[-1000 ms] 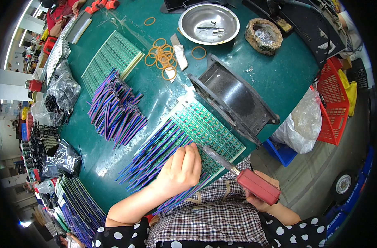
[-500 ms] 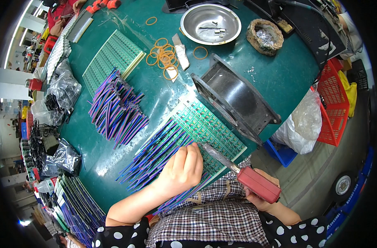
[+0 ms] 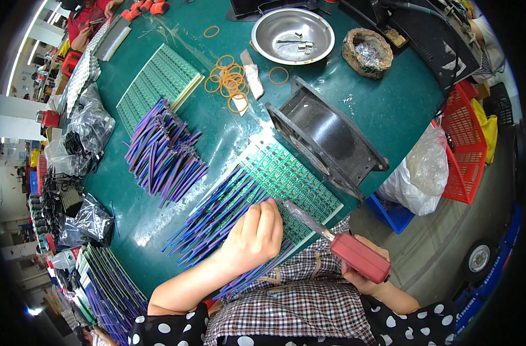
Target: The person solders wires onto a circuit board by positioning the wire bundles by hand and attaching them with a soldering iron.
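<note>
My left hand (image 3: 254, 233) is closed in a pinch on a thin multicoloured wire at the green circuit board panel (image 3: 291, 173); most of that wire is hidden by the fingers. In my right hand (image 3: 364, 271) is a soldering iron with a red, boxy handle (image 3: 361, 256). Its metal tip (image 3: 300, 212) points left and comes down on the panel, just right of my left fingertips. Rows of blue, black and pink wires (image 3: 216, 207) lie across the panel's left part, with some running under my left hand.
Left of the panel lies a bundle of loose wires (image 3: 165, 155) beside stacked boards (image 3: 159, 81). A black spool-shaped frame (image 3: 332, 135) stands close behind the panel. Farther back are rubber bands (image 3: 231, 81), a metal bowl (image 3: 280, 49) and a rough stone-like dish (image 3: 367, 55).
The view has shifted very slightly. Both hands, the soldering iron and the panel stay in practically the same places.
</note>
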The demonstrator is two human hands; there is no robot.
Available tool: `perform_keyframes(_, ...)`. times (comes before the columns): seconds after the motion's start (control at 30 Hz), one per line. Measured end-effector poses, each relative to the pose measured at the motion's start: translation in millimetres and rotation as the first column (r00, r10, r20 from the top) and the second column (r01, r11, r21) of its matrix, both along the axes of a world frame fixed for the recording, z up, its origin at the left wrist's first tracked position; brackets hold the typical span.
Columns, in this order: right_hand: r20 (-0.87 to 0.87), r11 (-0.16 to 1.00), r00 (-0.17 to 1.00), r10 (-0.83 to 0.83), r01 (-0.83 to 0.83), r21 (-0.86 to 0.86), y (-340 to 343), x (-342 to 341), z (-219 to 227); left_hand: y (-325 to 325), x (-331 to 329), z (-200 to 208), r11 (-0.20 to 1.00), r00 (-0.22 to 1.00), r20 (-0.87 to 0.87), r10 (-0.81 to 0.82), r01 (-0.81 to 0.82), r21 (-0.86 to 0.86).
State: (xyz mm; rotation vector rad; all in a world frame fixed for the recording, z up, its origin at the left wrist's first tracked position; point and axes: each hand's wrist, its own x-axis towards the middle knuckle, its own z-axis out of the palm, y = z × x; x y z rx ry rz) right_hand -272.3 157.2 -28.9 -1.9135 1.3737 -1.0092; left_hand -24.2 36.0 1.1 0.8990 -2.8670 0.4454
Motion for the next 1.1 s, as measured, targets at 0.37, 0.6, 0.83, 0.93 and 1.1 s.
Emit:
perform_keyframes(0.37,0.220,0.937,0.957,-0.187,0.106,0.334,41,-2,-18,2,-4,3,0.998,1.000,-0.003,0.002,-0.002,-0.057)
perform_keyframes(0.6,0.593,0.847,0.691,-0.414,0.053,0.528,38,5,-12,7,-4,7,0.993,0.994,-0.026,0.110,-0.109,0.046)
perform_keyframes(0.83,0.603,0.808,0.639,-0.477,0.049,0.588,41,5,-12,-58,68,41,0.806,0.614,-0.568,0.548,-0.570,0.162)
perform_keyframes(0.93,0.594,0.816,0.661,-0.458,0.048,0.576,35,10,-9,-81,106,35,0.701,0.451,-0.577,0.681,-0.629,0.336)
perform_keyframes(1.1,0.520,0.833,0.801,-0.297,-0.049,0.552,30,2,-1,-83,112,35,0.679,0.375,-0.585,0.719,-0.558,0.476)
